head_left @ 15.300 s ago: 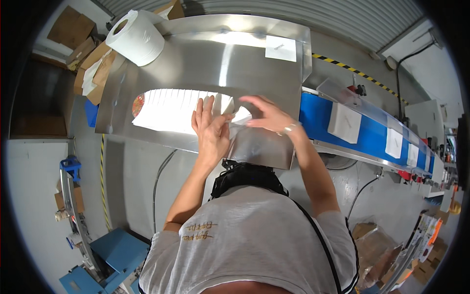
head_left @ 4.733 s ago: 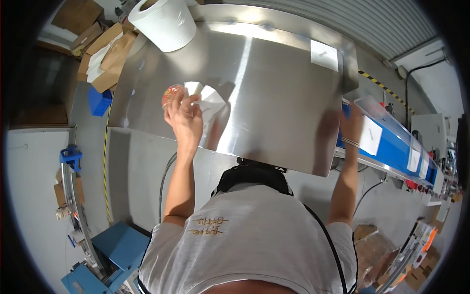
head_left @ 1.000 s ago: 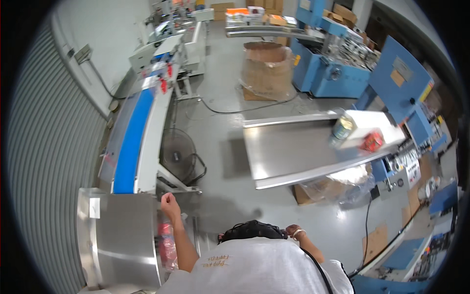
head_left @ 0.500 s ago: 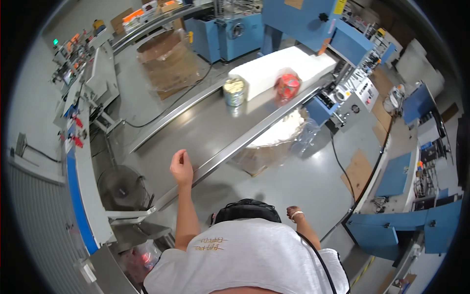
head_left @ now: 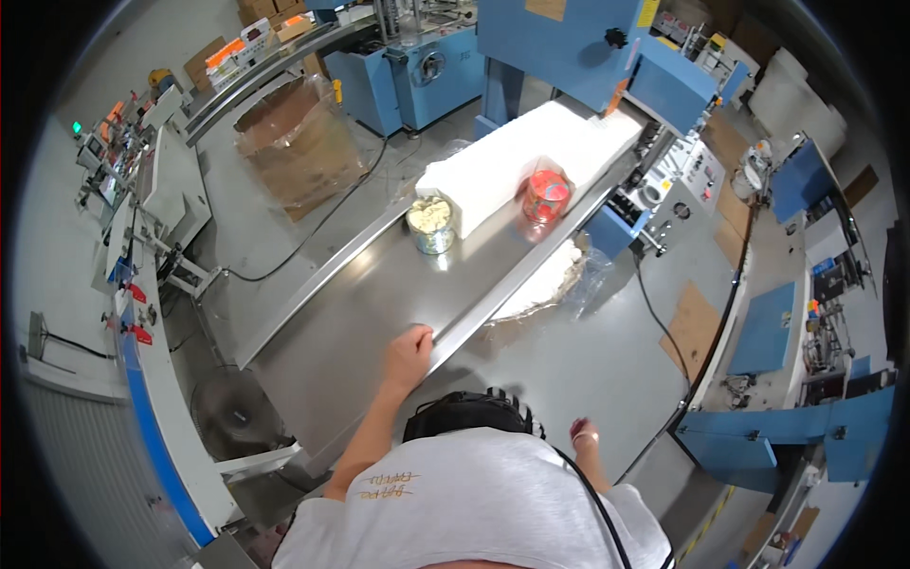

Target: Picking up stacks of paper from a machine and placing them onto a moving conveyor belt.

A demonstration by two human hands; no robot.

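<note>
My left hand (head_left: 409, 355) is closed in a loose fist over the near end of a long metal table (head_left: 365, 308), close to its right-hand rail. Nothing shows in its fingers. Beyond it on the metal stand two round containers: a can filled with something pale yellow (head_left: 431, 225) and a red one (head_left: 547, 197). Both are beside a long white block (head_left: 493, 156), well out of reach of the hand. Low at my right side hangs my right hand (head_left: 584, 432), away from the table, its fingers smeared and small.
A blue machine (head_left: 559, 47) rises over the table's far end. Right of the table lies a plastic-lined container with white pieces (head_left: 545, 284). A lined cardboard box (head_left: 303, 152) is at the left, a floor fan (head_left: 237, 412) near left. Cables cross the floor.
My left hand has moved forward and to the right, towards the table's right rail. The view has shifted, so the containers appear lower and further left.
</note>
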